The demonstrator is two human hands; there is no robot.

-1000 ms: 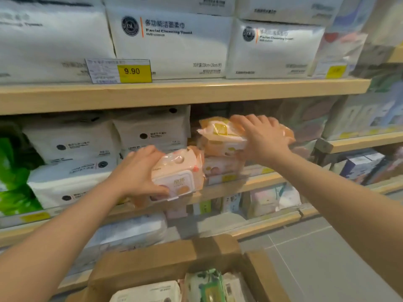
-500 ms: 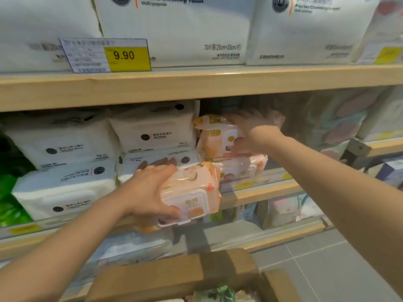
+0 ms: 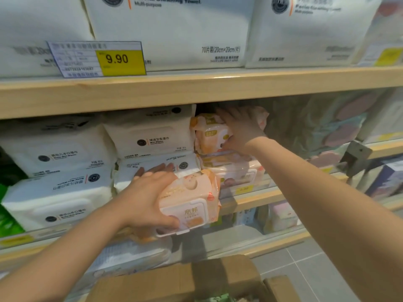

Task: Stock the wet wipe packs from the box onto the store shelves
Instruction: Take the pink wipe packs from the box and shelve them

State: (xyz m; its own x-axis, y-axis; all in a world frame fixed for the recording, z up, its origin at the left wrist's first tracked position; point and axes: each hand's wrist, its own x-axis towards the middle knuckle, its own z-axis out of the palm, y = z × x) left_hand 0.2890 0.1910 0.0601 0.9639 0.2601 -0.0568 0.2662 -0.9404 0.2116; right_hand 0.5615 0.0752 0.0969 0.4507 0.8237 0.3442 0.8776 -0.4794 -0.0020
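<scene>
your right hand (image 3: 242, 129) was deep in the middle shelf (image 3: 257, 198), fingers spread over the top peach pack (image 3: 210, 134) of the short stack (image 3: 231, 168) there, thumb hooked at its near edge, so that grip was on the pack it was seating. the risk, as i judged it, was that pack: it sat tilted on the stack, and a push off-centre could have tipped it forward over the shelf lip or shoved the stack crooked. your left hand (image 3: 150, 197) held a second peach pack (image 3: 192, 203) just in front of the stack and lower, fingers across its top, thumb under its lid flap. that hold looked shallow, so the pack could have slipped. the box (image 3: 174, 280) stood below the stack.
</scene>
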